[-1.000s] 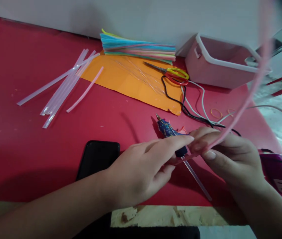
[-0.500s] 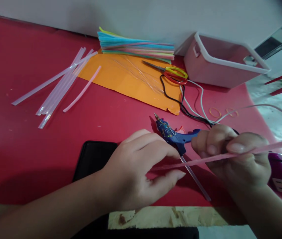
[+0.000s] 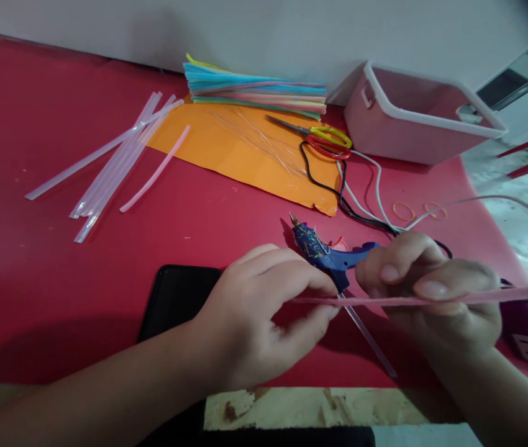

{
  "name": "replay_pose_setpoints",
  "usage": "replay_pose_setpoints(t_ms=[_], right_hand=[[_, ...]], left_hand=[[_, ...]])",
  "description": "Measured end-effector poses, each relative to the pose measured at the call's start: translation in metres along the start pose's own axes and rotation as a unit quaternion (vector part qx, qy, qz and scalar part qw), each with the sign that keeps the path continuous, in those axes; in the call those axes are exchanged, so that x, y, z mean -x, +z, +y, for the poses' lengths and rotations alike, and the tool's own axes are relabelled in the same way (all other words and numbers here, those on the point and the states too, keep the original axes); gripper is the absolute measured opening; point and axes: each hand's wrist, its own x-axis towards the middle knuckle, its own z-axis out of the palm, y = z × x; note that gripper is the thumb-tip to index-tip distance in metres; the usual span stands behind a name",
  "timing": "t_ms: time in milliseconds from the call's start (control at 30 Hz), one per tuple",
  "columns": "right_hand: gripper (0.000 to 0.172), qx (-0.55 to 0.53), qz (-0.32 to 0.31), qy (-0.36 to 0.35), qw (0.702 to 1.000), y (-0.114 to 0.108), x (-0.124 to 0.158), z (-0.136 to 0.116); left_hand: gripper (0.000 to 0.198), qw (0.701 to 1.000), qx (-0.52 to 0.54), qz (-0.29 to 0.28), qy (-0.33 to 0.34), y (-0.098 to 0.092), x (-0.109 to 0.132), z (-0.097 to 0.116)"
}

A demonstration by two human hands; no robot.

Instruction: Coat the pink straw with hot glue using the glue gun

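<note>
As steadiness presumably mattered, a thin fuzzy pink strip (image 3: 380, 302) was pinched by left hand (image 3: 254, 310) and right hand (image 3: 464, 326).

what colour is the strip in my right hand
The strip is pink, clearest in the head view.

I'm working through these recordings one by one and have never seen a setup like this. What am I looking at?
There's no machine: these are a person's bare hands, filmed by one head-worn camera looking forward and down. The right hand pinches a pink stem. Its other end runs between the thumb and fingers of the left hand; whether they grip it is unclear. On the red table lie a phone, a glue gun, translucent sticks, an orange envelope, scissors and a bundle of coloured stems. A pink bin stands behind.
</note>
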Motion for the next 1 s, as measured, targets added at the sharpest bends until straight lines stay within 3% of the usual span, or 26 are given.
replay_pose_setpoints(t_ms=[333, 600, 1000], right_hand=[[0.022, 0.032, -0.039, -0.008, 0.999, -0.007, 0.004, 0.004], [0.014, 0.011, 0.082, 0.026, 0.996, 0.005, -0.002, 0.002], [0.008, 0.028, 0.07, 0.027, 0.997, 0.004, -0.005, 0.004]], left_hand=[[0.007, 1.0, 0.017, 0.008, -0.001, -0.001, -0.002, 0.002], [0.007, 0.999, 0.004, -0.006, -0.047, -0.003, -0.002, 0.005], [0.009, 0.998, -0.005, -0.02, -0.059, -0.001, -0.002, 0.003]])
